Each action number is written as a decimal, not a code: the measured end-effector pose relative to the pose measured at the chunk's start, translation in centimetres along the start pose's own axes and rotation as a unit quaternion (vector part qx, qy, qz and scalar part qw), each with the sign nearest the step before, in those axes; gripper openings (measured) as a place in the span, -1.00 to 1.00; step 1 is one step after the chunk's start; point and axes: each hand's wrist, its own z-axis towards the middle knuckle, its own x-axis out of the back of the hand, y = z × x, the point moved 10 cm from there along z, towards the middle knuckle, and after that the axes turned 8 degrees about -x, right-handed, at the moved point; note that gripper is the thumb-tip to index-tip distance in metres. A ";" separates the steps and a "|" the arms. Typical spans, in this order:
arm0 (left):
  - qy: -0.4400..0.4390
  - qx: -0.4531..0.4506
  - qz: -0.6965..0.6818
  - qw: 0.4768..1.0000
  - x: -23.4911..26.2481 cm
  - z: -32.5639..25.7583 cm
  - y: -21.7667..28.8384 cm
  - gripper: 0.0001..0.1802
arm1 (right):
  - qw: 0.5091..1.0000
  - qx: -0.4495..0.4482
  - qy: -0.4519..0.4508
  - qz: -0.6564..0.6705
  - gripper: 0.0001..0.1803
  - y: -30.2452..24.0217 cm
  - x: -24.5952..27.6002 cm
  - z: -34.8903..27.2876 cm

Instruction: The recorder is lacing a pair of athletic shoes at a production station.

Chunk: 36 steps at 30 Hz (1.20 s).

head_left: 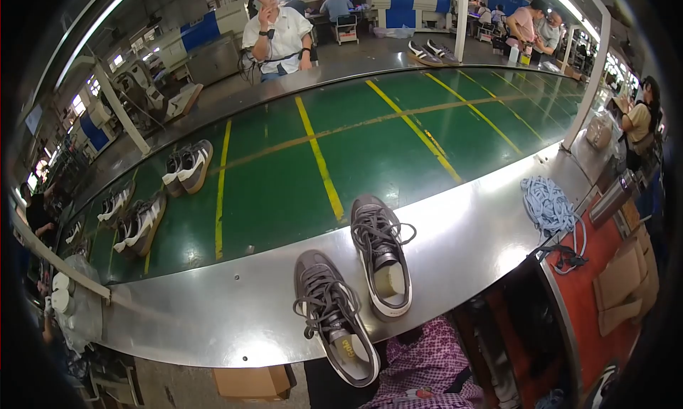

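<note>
Neither of my hands shows in the head view. Nearest to my body, a pair of dark grey sneakers with white trim lies on the steel ledge. The left sneaker (318,277) has its heel sticking out past the ledge's front edge. Slightly farther in, the right sneaker (370,217) reaches with its toe over the border of the green belt. Dark laces run through both, with loops hanging at their sides. Pale insoles show inside the openings. Below the ledge appears my purple checked garment (434,359).
Several sneakers (142,220) stand on the green conveyor belt (270,195) at left. Light-blue laces (546,206) lie heaped on the steel ledge (185,316) at right, near a metal flask (613,195) and a red surface (605,266). Across the belt is a person (281,35) in white.
</note>
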 end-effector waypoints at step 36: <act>0.119 -0.023 -0.334 0.935 8.9 14.9 26.3 -0.28 | 0.883 0.373 0.182 0.217 -0.63 -36.6 10.0 -6.5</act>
